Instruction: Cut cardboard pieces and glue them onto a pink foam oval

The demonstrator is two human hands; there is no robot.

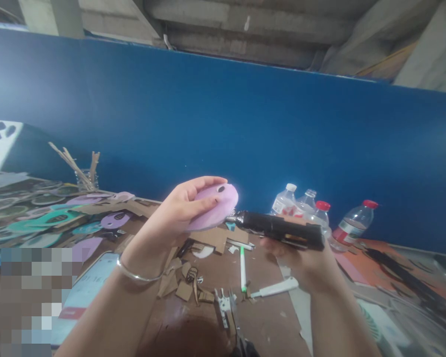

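Pinching purple cutout (225,207) (1 dark oval (220,189)): L hand (186,203), grip narrow; R hand (308,258), grip round blk tool (282,229).

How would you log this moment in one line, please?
left hand: holds purple cutout | right hand: holds black apparent glue gun, tip near cutout | table: green-white marker

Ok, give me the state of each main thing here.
Purple cutout, held tilted in the left hand.
Black tool, gripped in the right hand; tip near the cutout.
Phone, screen lit.
Rightmost bottle, red cap on.
White-capped bottle, closed.
Wooden sticks, leaning in a clear container.
Green-ended marker, lying flat.
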